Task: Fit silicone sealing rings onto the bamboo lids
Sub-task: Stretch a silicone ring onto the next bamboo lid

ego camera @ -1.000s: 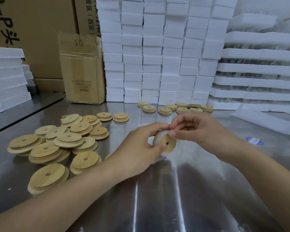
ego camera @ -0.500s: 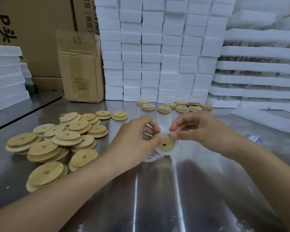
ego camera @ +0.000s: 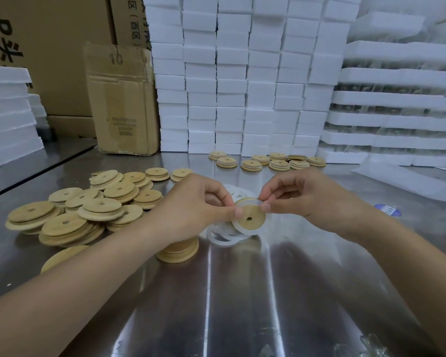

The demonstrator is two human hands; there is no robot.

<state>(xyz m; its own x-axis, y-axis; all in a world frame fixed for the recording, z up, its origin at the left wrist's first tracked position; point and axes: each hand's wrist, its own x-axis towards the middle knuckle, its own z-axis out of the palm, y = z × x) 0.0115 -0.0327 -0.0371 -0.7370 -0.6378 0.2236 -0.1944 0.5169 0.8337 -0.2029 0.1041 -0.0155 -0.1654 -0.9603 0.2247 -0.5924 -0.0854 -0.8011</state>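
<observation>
Both hands, left hand (ego camera: pixel 191 207) and right hand (ego camera: pixel 307 197), pinch one bamboo lid (ego camera: pixel 250 217), stretching its silicone ring (ego camera: pixel 264 226) on; next, seating the remaining edge.

The bamboo lids (ego camera: pixel 70 215) piled at left are pale tan, same as the held lid (ego camera: pixel 250 218), which has a translucent white ring (ego camera: pixel 264 228). Foam blocks (ego camera: pixel 242 73) up top are plain white, carton (ego camera: pixel 122 99) upper left is brown, and the table (ego camera: pixel 242 305) is shiny grey steel.

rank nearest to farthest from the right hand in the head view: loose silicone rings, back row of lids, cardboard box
1. loose silicone rings, just left of the right hand
2. back row of lids, beyond it
3. cardboard box, far back left
</observation>
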